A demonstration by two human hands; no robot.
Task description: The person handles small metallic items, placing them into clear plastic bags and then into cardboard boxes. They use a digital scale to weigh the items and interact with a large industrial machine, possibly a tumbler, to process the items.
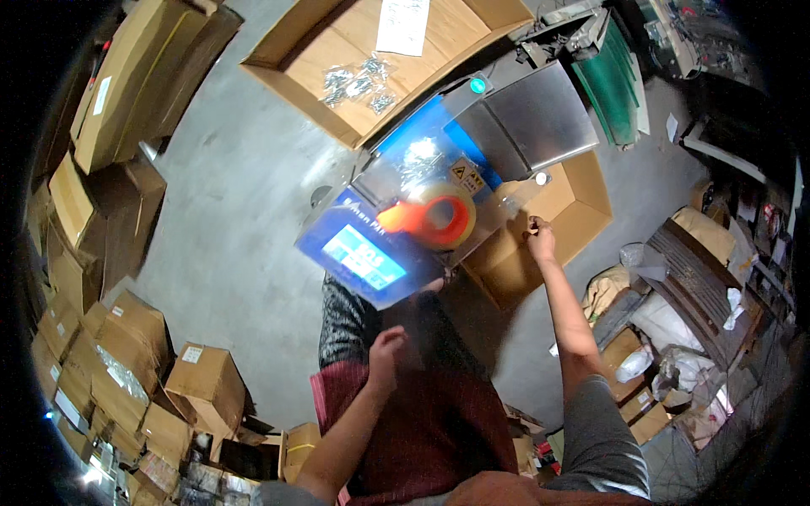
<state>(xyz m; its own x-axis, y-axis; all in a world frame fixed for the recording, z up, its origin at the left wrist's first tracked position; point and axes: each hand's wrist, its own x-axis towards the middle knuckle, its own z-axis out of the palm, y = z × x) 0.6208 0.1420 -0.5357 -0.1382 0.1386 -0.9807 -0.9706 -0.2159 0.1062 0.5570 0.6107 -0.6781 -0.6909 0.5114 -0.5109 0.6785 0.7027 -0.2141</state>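
My right hand (540, 243) reaches out over the open cardboard box (582, 198) below the machine. Its fingers are drawn together, with a small dark spot at their tips; what they hold, if anything, I cannot make out. Just beyond them is a bit of clear plastic (510, 202) at the machine's outlet. Close to my body, my left hand (387, 354) is curled closed below the control panel, and nothing shows in it. An orange tape dispenser with a tape roll (456, 240) lies on the machine, beside its lit blue screen (364, 255).
A big shallow carton (291, 84) behind the machine holds clear bags of small metal parts (359, 83) and a paper sheet (403, 25). Stacked cardboard boxes (207, 384) line the left. Sacks and plastic scraps (666, 325) lie at right, below a green chute (607, 93).
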